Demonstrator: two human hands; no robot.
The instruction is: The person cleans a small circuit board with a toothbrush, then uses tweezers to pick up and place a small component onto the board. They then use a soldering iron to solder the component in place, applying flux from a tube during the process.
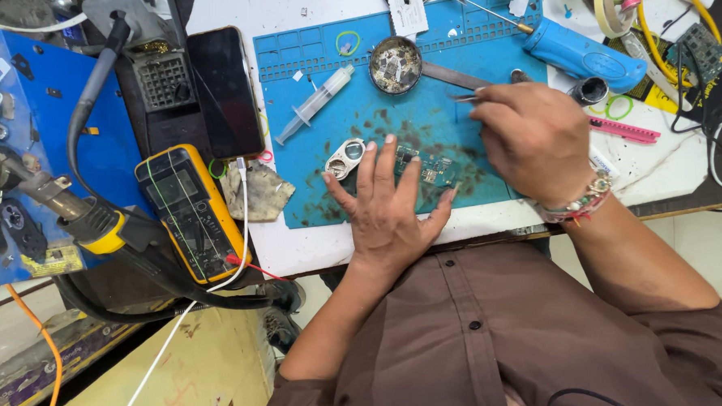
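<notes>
While the head view looks straight down on the bench, it lists as follows. Work surface: blue silicone mat [349, 106], stained dark near its middle, on a white table [668, 173]. Item under work: small green circuit board [431, 169], lying flat on the mat near its front edge, partly covered by both hands. Left hand [385, 202]: fingers spread, palm down, fingertips pressing on the board's left end and the mat beside it. Right hand [532, 134]: closed in a pinch on thin metal tweezers [463, 97], tips pointing left, above the board's upper right side; whether the tips grip anything cannot be told.

Adjacent items: silver camera bezel [345, 157], just beside the left fingers; syringe [314, 103]; round metal dish [395, 65] holding small parts; blue hot-glue-type tool [582, 55]; yellow multimeter [191, 212]; dark phone [225, 91]; hot-air handle [77, 211].

Handling judgement: the board is light and will skate, so steady downward pressure from the spread hand matters; the tweezer wrist is best rested on the mat, tips brought in low and slowly, clear of neighbouring components.
</notes>
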